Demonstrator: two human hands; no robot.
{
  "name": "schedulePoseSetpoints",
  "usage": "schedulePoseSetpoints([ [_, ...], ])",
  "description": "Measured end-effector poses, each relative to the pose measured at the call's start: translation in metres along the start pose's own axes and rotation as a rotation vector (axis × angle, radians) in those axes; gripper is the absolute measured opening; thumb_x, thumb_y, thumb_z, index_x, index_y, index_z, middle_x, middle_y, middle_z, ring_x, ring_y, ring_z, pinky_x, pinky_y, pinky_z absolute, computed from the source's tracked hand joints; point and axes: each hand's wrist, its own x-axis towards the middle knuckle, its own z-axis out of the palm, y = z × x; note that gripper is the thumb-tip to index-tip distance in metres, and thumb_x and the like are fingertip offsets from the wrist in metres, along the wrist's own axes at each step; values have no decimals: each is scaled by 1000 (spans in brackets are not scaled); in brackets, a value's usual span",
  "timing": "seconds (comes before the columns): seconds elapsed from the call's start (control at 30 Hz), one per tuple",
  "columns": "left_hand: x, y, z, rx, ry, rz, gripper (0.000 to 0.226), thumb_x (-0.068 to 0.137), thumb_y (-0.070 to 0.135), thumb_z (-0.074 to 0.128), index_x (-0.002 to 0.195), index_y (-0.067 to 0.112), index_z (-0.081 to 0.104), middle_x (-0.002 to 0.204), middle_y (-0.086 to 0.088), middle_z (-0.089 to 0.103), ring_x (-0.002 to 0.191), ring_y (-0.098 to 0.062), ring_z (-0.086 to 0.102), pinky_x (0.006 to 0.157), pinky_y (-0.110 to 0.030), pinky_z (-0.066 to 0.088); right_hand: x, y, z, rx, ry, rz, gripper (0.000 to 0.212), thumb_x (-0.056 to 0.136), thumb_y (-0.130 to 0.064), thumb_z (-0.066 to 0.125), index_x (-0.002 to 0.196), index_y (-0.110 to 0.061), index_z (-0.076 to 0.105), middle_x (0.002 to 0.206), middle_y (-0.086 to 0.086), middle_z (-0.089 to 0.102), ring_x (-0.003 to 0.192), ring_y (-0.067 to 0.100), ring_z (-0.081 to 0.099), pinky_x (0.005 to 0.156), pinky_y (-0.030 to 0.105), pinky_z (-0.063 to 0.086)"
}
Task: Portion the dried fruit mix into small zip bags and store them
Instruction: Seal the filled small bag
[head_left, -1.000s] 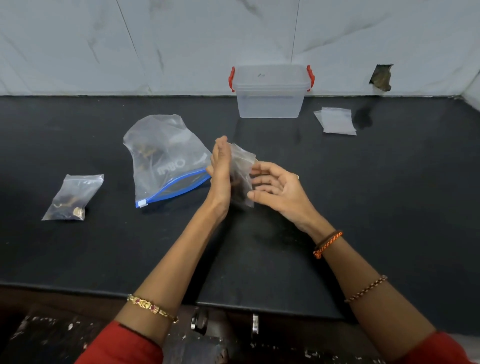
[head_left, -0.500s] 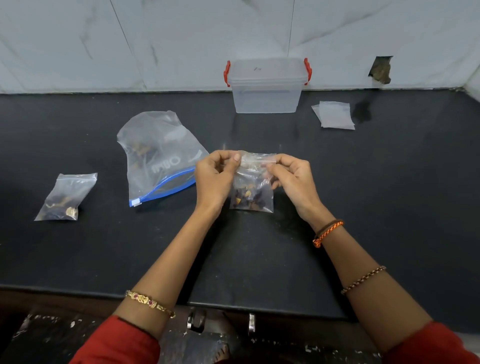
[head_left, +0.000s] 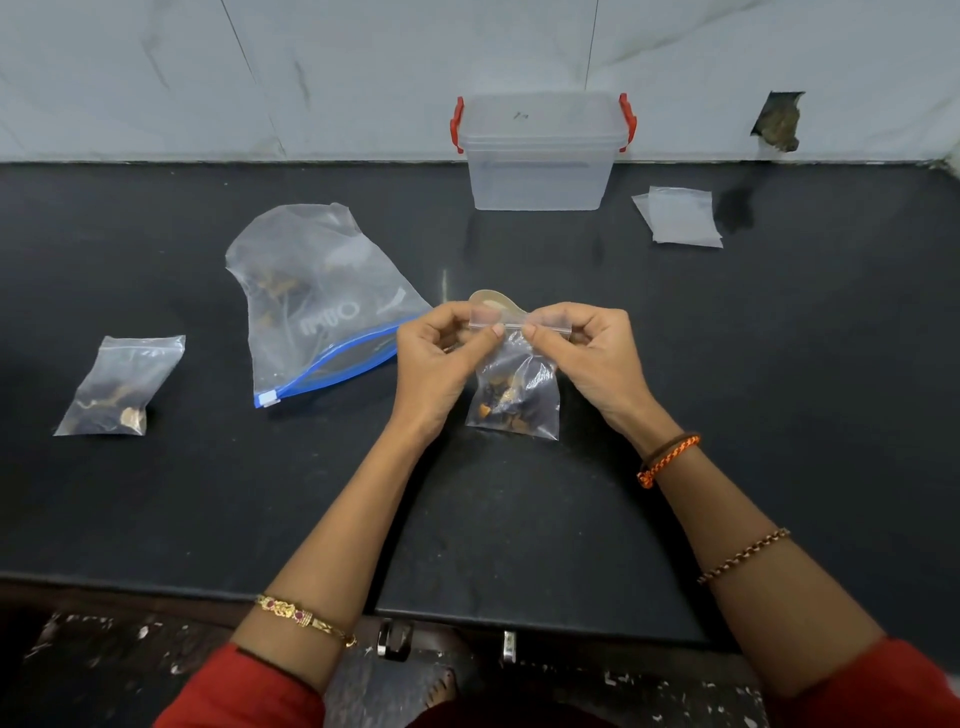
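Black counter (head_left: 779, 415) running wall to wall, front edge low across the view, white tiled wall (head_left: 363, 67) closing off the back. Wide bare stretch of counter to the right of the hands and another in front of them, toward the near edge. Clear lidded box (head_left: 540, 156) with red latches parked against the wall, straight ahead. Big zip bag (head_left: 322, 306) with the blue seal lying flat to the left, blue edge slanting down toward the near left, some fruit mix inside. Stack of flat unfilled bags (head_left: 680, 215) at the back right, well apart from everything else. Filled small bag (head_left: 117, 387) lying alone at far left.

And at centre: small zip bag (head_left: 517, 384) hanging upright between both hands, just above the counter, long axis vertical, seal strip on top running left to right, fruit pieces settled at the bottom. Left hand (head_left: 441, 358) pinching the strip with thumb and fingertips, right hand (head_left: 587, 348) pinching it just beside. Pale spoon (head_left: 491, 301) peeking out behind the strip.

Compared with half a second ago: pinch points closer together near the middle of the strip, bag otherwise in the same upright hang; a full second back, bag pressed between flat palms.
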Motion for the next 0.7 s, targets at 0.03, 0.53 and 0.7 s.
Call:
schedulePoseSetpoints([
  [0.03,0,-1,0,-1,-4,1,16,79,-2,67,82,14,67,74,9,71,73,-8,67,68,-21,55,0,0,1,-14,3,-12,18,82,5,63,91,-9,69,69,-14,70,69,1,65,63,15,52],
  [0.53,-3,-3,5,77,-47,21,9,76,16,62,74,23,67,66,14,68,67,-4,62,64,-19,52,-1,-1,7,-160,39,-32,11,75,-13,59,71,-22,65,69,0,63,65,25,60,61,35,52],
  [0.7,-2,-2,5,77,-41,52,5,71,31,64,73,28,67,68,13,68,68,-6,63,65,-23,53,-1,0,8,-200,39,-54,9,77,-15,59,75,-18,67,72,-5,65,66,15,62,62,33,52],
])
